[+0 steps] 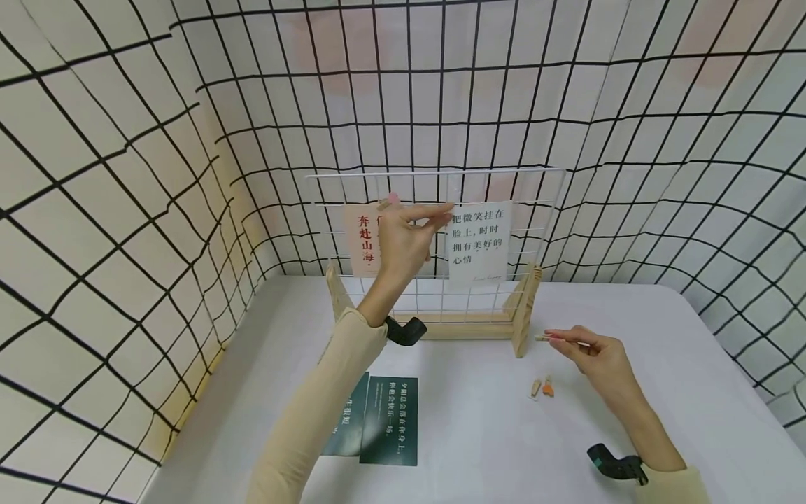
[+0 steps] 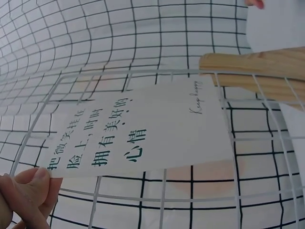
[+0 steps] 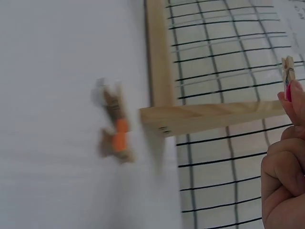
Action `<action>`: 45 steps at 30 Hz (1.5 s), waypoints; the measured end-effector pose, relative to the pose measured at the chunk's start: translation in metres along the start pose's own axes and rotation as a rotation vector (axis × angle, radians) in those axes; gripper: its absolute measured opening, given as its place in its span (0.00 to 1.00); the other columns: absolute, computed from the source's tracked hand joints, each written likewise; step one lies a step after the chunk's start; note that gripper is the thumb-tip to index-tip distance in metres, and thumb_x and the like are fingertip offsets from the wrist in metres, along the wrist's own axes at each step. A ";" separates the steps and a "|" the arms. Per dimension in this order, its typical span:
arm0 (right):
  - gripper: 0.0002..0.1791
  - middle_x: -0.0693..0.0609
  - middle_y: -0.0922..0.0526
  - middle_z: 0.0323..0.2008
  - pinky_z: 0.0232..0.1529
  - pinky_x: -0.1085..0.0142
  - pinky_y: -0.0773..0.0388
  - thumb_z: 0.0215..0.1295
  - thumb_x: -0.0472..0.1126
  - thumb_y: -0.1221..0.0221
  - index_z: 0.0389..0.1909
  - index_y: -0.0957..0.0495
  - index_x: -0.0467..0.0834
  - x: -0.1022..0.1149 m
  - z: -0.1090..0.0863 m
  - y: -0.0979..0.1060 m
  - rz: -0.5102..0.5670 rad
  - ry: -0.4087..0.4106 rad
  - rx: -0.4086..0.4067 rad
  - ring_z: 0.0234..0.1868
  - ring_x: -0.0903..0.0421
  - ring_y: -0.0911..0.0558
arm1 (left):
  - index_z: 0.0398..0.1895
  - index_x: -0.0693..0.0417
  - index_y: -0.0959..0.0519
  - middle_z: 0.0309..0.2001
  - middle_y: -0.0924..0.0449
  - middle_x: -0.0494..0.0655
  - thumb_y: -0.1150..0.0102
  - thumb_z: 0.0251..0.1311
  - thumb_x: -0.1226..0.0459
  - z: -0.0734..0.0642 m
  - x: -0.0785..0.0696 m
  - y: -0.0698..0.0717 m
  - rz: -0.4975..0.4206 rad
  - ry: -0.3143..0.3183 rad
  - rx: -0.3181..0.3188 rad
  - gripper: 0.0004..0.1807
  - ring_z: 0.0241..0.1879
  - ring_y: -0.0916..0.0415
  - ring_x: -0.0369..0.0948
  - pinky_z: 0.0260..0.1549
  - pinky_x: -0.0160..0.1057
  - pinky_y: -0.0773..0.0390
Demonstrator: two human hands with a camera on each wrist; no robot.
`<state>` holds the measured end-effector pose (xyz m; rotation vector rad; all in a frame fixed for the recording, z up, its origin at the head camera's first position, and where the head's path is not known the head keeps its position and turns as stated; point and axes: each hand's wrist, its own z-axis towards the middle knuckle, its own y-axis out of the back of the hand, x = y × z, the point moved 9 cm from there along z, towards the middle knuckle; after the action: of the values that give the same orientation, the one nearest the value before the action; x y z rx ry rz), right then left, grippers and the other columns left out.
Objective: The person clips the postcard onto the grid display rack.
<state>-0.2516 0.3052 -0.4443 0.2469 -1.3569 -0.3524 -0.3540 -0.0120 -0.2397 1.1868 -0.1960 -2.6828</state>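
Note:
Between thumb and fingers, my left hand [image 1: 406, 238] pinches the upper left corner of a white card [image 1: 480, 252] with dark printed characters. The card lies against the white wire rack [image 1: 434, 301], as the left wrist view shows from close up. Lower right, my right hand [image 1: 595, 353] holds a small wooden clothespin [image 3: 288, 74] by its end, with a bit of pink at the fingertips. Partly behind my left hand, a pinkish card [image 1: 362, 245] with red characters hangs on the rack, a clip with a pink ornament [image 1: 393, 199] at its top.
Two more clothespins lie on the white table near my right hand, one with an orange ornament [image 1: 548, 388]. Dark green cards [image 1: 390, 420] lie at the front, partly under my left sleeve. Wooden feet [image 1: 525, 308] hold the rack. Black grid-patterned walls [image 1: 409, 84] surround the table.

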 end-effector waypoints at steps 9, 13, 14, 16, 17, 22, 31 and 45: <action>0.14 0.61 0.31 0.28 0.26 0.65 0.38 0.63 0.35 0.29 0.47 0.14 0.32 0.053 0.027 0.010 0.037 0.074 -0.108 0.33 0.61 0.34 | 0.38 0.56 0.08 0.37 0.08 0.53 0.29 0.62 0.67 0.000 -0.013 0.001 0.199 -0.090 -0.089 0.04 0.07 0.35 0.33 0.19 0.23 0.40; 0.13 0.60 0.30 0.28 0.27 0.69 0.35 0.64 0.36 0.30 0.47 0.13 0.34 0.089 0.043 0.011 -0.009 0.166 -0.145 0.32 0.60 0.33 | 0.38 0.54 0.08 0.37 0.08 0.52 0.27 0.61 0.67 -0.001 -0.016 0.002 0.241 -0.095 -0.122 0.04 0.14 0.38 0.33 0.18 0.24 0.48; 0.12 0.60 0.29 0.28 0.27 0.70 0.35 0.65 0.36 0.30 0.47 0.12 0.35 0.098 0.048 0.012 -0.023 0.195 -0.154 0.31 0.59 0.34 | 0.38 0.54 0.08 0.37 0.08 0.52 0.27 0.61 0.66 -0.001 -0.016 0.001 0.255 -0.096 -0.130 0.04 0.15 0.38 0.33 0.18 0.24 0.48; 0.12 0.59 0.29 0.27 0.26 0.70 0.36 0.65 0.36 0.30 0.47 0.12 0.36 0.118 0.057 0.013 -0.048 0.246 -0.171 0.30 0.59 0.34 | 0.38 0.54 0.08 0.36 0.08 0.51 0.27 0.61 0.66 -0.002 -0.017 0.001 0.275 -0.100 -0.139 0.04 0.15 0.39 0.32 0.14 0.25 0.51; 0.12 0.59 0.28 0.27 0.25 0.70 0.37 0.65 0.36 0.30 0.47 0.12 0.36 0.127 0.061 0.014 -0.057 0.272 -0.178 0.29 0.59 0.34 | 0.38 0.54 0.08 0.36 0.08 0.51 0.27 0.61 0.65 -0.002 -0.017 0.001 0.292 -0.104 -0.144 0.04 0.14 0.40 0.32 0.13 0.25 0.52; 0.13 0.60 0.31 0.26 0.21 0.69 0.42 0.61 0.37 0.27 0.46 0.11 0.37 0.164 0.084 0.017 -0.096 0.319 -0.229 0.27 0.60 0.36 | 0.38 0.52 0.08 0.35 0.08 0.49 0.28 0.61 0.64 -0.004 -0.020 0.000 0.353 -0.116 -0.165 0.05 0.14 0.43 0.31 0.14 0.24 0.53; 0.10 0.58 0.33 0.23 0.21 0.71 0.44 0.58 0.36 0.25 0.40 0.09 0.37 0.205 0.111 0.010 -0.133 0.399 -0.218 0.26 0.60 0.37 | 0.40 0.49 0.08 0.35 0.08 0.46 0.29 0.63 0.62 -0.004 -0.022 -0.003 0.418 -0.121 -0.185 0.05 0.16 0.36 0.35 0.17 0.24 0.52; 0.07 0.52 0.33 0.23 0.25 0.73 0.44 0.59 0.34 0.26 0.35 0.10 0.34 0.249 0.118 -0.001 -0.372 0.558 -0.199 0.26 0.60 0.37 | 0.40 0.48 0.08 0.33 0.08 0.45 0.30 0.64 0.62 -0.007 -0.025 -0.007 0.451 -0.121 -0.190 0.05 0.14 0.54 0.28 0.15 0.23 0.54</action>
<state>-0.3245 0.2113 -0.1958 0.3992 -0.7162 -0.6702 -0.3336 0.0003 -0.2278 0.8103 -0.1945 -2.3155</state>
